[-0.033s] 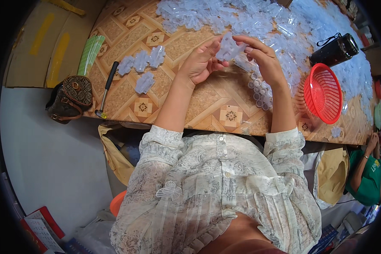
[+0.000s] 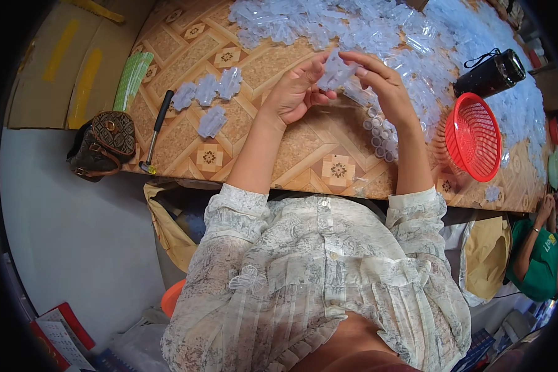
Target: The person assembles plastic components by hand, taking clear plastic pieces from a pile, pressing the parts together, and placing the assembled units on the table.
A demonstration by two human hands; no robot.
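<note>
Above the table, a translucent whitish plastic piece [image 2: 336, 69] is pinched between my two hands. My left hand [image 2: 296, 90] grips its left side, thumb and fingers curled around that edge. On its right side, my right hand [image 2: 385, 88] holds it between thumb and forefinger. Below my right hand lies a cluster of small clear plastic cylinders [image 2: 380, 132], partly covered by my wrist. Left of my left arm, several similar translucent pieces [image 2: 206, 90] lie grouped on the patterned tabletop [image 2: 248, 146], and another single piece [image 2: 212, 121] sits nearer to me.
A large heap of clear plastic pieces [image 2: 310, 22] covers the table's far and right parts. At right stand a red basket [image 2: 491, 139] and a black flask [image 2: 499, 73]. A black-handled tool [image 2: 161, 118] and brown bag [image 2: 110, 139] lie left. Another person [image 2: 538, 260] works far right.
The plastic piece has tilted slightly between my fingers, and my right fingers have shifted a little on it. Everything else stays where it was.
</note>
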